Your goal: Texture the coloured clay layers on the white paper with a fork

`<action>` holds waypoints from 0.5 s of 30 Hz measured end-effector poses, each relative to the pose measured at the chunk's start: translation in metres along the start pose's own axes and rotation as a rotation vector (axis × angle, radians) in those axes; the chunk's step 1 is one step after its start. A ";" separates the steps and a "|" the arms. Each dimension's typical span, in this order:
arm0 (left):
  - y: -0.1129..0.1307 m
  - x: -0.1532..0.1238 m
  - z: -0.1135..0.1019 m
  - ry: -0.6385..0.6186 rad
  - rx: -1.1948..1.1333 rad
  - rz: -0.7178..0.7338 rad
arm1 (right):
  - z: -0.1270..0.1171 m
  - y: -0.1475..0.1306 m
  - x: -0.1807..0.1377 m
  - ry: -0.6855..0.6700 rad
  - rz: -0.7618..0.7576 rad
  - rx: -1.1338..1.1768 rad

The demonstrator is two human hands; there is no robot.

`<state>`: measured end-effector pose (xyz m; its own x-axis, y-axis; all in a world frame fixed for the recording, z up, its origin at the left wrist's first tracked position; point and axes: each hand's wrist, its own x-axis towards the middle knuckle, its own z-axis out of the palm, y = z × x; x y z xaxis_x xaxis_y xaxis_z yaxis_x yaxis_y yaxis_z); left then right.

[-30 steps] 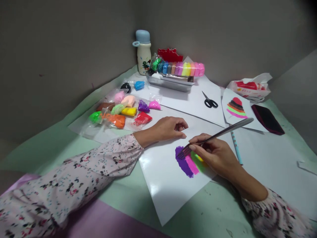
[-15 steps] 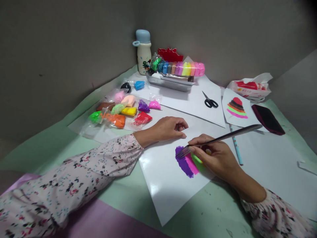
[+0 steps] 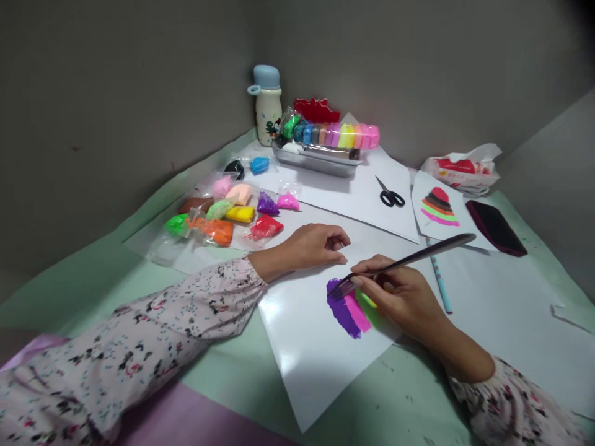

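Observation:
My right hand (image 3: 411, 300) grips a metal fork (image 3: 430, 249) near its neck, the handle slanting up to the right. The fork's tines touch the upper part of a purple clay band (image 3: 344, 319). Beside it lie a pink band (image 3: 359, 313) and a green band (image 3: 369, 303), the green one partly hidden by my right hand. All are pressed onto a white sheet (image 3: 302, 371). My left hand (image 3: 313, 244) rests at the sheet's upper edge, fingers loosely curled, thumb apart, with nothing in it.
Several bagged clay lumps (image 3: 218, 229) lie at the left. Farther back are a bottle (image 3: 268, 114) and a metal tray (image 3: 316, 162) under packed clay. Scissors (image 3: 390, 195), a sheet with a striped clay shape (image 3: 439, 207), a phone (image 3: 496, 228) and a blue pencil (image 3: 440, 285) lie at the right.
The view has shifted slightly, so most things sit a little lower and farther left. The fork's handle end dips a little, while its tines stay at the purple band. My left hand stays put.

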<state>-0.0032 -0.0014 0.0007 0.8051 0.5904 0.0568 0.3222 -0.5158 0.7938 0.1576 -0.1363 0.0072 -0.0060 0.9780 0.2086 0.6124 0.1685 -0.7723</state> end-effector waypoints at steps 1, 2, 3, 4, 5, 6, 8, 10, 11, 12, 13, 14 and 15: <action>0.000 0.000 0.000 0.000 -0.002 0.005 | 0.000 0.000 0.000 0.014 0.007 -0.004; 0.000 0.000 0.000 0.001 -0.005 0.010 | -0.001 0.000 0.000 0.022 0.009 -0.004; 0.000 0.000 0.000 0.002 -0.008 0.014 | -0.001 0.001 0.000 0.018 0.006 -0.001; 0.000 -0.001 0.000 0.003 -0.011 0.017 | 0.000 0.001 0.000 0.007 0.000 0.004; 0.000 -0.001 -0.001 0.005 -0.012 0.018 | 0.000 0.001 0.000 -0.006 -0.008 0.010; 0.000 -0.001 -0.001 0.004 -0.012 0.018 | 0.000 0.002 0.000 -0.018 -0.014 0.016; 0.001 -0.001 -0.001 -0.001 -0.007 0.014 | -0.001 0.002 0.001 -0.011 -0.003 0.016; 0.001 -0.001 -0.002 -0.009 -0.003 0.008 | -0.003 0.002 0.001 0.027 0.024 0.019; 0.001 -0.001 -0.002 -0.010 -0.003 0.006 | -0.004 0.002 0.001 0.040 0.037 0.030; 0.001 -0.001 -0.002 -0.010 -0.003 0.005 | -0.005 0.003 0.001 0.044 0.048 0.047; 0.001 -0.001 -0.002 -0.008 -0.004 0.006 | -0.006 0.003 0.001 0.037 0.056 0.070; 0.001 -0.001 -0.002 -0.008 -0.005 0.007 | -0.007 0.003 0.001 0.024 0.063 0.094; 0.001 -0.001 -0.002 -0.007 -0.005 0.008 | -0.007 0.003 0.001 0.008 0.070 0.113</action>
<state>-0.0044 -0.0007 0.0024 0.8112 0.5818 0.0584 0.3137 -0.5173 0.7963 0.1651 -0.1357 0.0090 0.0403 0.9869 0.1563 0.5180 0.1131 -0.8478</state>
